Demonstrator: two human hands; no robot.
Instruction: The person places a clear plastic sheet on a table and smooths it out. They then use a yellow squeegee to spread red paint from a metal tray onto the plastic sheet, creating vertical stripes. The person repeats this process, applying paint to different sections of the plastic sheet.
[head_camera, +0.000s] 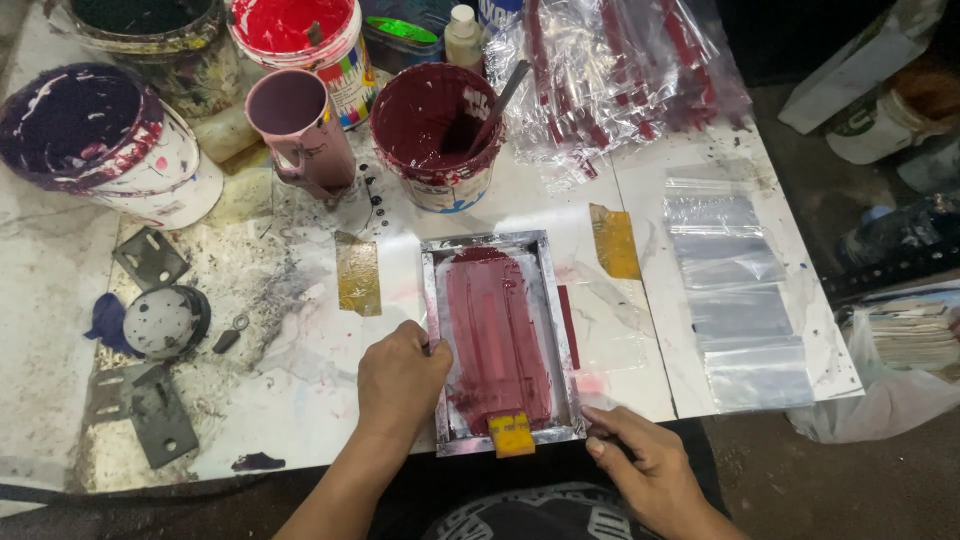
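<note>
A small metal-framed printing screen (555, 300) lies flat on the white table, its mesh smeared with dark red ink. A yellow squeegee (511, 434) rests at the frame's near edge. My left hand (400, 378) presses on the frame's left rail with fingers curled over it. My right hand (640, 455) touches the frame's near right corner with its fingertips. A thin dark red strip (568, 325) shows on the table just right of the frame.
Paint tubs stand at the back: dark purple (100, 140), bright red (300, 40), dark red with a stirring stick (435, 130), plus a pink mug (298, 130). Clear plastic bags (735, 290) lie in a row at right, more heaped behind (610, 70). Yellow tape pieces (357, 275) flank the frame.
</note>
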